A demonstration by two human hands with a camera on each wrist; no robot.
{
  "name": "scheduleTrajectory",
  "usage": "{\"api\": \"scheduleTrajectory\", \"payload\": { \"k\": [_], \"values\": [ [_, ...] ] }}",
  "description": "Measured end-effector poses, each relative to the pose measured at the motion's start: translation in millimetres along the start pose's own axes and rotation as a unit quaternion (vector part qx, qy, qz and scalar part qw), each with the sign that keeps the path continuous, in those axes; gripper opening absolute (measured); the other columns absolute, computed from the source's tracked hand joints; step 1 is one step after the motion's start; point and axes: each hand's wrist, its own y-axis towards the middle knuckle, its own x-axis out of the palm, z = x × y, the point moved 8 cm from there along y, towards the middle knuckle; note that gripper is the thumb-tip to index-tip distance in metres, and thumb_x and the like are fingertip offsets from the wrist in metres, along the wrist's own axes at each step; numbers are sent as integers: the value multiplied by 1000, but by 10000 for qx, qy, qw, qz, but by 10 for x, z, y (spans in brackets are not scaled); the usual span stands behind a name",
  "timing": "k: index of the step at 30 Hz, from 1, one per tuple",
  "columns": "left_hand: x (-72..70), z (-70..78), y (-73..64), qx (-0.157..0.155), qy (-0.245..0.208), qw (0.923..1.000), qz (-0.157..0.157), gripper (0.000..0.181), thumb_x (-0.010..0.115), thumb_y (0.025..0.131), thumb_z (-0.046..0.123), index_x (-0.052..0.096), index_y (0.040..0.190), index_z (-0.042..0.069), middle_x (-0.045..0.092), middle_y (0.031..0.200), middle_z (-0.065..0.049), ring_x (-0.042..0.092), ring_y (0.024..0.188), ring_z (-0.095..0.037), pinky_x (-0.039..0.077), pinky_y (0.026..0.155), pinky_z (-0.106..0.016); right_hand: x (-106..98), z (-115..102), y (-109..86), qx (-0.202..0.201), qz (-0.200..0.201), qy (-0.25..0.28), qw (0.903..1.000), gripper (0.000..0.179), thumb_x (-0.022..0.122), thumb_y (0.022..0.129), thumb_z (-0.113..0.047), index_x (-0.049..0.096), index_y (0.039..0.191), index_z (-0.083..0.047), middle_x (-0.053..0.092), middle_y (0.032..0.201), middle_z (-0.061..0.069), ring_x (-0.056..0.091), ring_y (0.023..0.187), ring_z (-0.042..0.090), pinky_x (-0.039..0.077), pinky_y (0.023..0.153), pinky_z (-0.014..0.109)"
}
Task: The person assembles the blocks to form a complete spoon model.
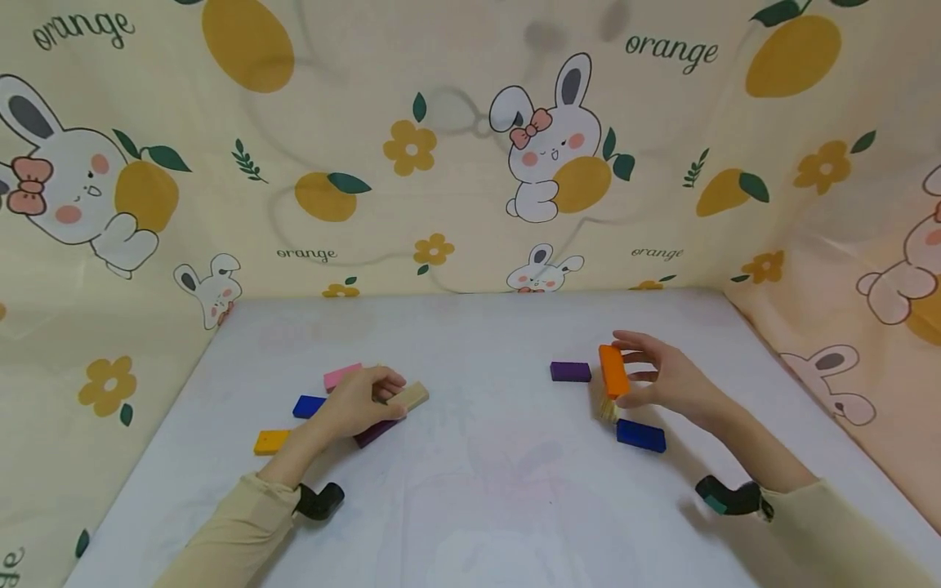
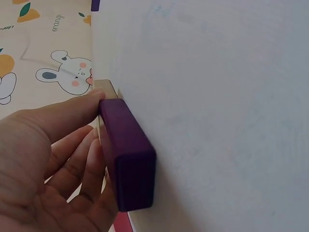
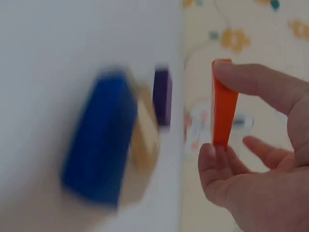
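My left hand [image 1: 362,402] pinches a plain wooden block [image 1: 412,396] between thumb and fingers. Right beside that block, on the near side, lies a dark purple block [image 1: 378,433]; in the left wrist view this purple block [image 2: 128,154] hides part of the wooden one. Over on the right, my right hand [image 1: 665,376] grips an orange block [image 1: 613,371] by its ends, thumb on one and fingertips on the other. Below the orange block in the head view is another wooden block [image 1: 608,410], partly covered, next to a blue block [image 1: 641,436].
Near the left hand lie a pink block [image 1: 342,376], a blue block [image 1: 309,407] and a yellow block [image 1: 271,442]. A purple block [image 1: 570,372] lies left of the orange one. Printed cloth [image 1: 456,188] rises behind the white tabletop [image 1: 478,506].
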Motion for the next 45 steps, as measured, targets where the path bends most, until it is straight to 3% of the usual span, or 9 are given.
{"api": "scheduleTrajectory", "payload": {
  "k": [9,19,28,36,41,45],
  "values": [
    [5,-14,-10,-101,15,9999,-15,38,81,83,18,67,117,7,65,99,1,59,91,-17,51,86,-37,835,-421,-94,-182,-355,705,9967,94,90,64,-4,45,145,-15,49,140,9,47,123,32,43,101,48],
    [7,-34,-3,-168,-36,9999,-2,37,81,83,18,67,115,8,65,98,1,58,90,-18,51,86,-37,1496,-455,19,141,-395,632,9971,93,92,63,-5,47,144,-14,51,137,3,55,112,25,50,93,38],
    [8,-20,-4,-172,6,9998,35,36,82,83,17,67,115,9,64,98,2,58,90,-18,51,86,-37,1603,-451,207,44,-402,210,9990,91,93,63,-8,48,142,-12,56,120,4,54,99,25,51,84,35],
    [10,-24,-1,-158,20,9999,60,36,82,82,16,67,114,9,65,97,2,58,90,-17,51,86,-36,1624,-414,266,1,-555,70,9984,92,93,63,-9,48,143,-14,55,117,4,52,95,24,50,78,34],
    [12,-16,6,-93,46,9999,38,35,82,82,16,67,114,8,65,97,2,58,89,-16,51,85,-36,1642,-422,253,33,-560,51,9984,91,94,63,-12,49,142,-15,54,118,5,51,99,25,49,81,35],
    [8,-16,-2,-106,42,9999,49,35,82,82,16,67,114,8,65,97,2,58,89,-17,51,85,-36,1658,-447,231,65,-643,26,9979,91,94,64,-13,48,143,-16,53,124,4,48,109,25,46,92,42]
  ]
}}
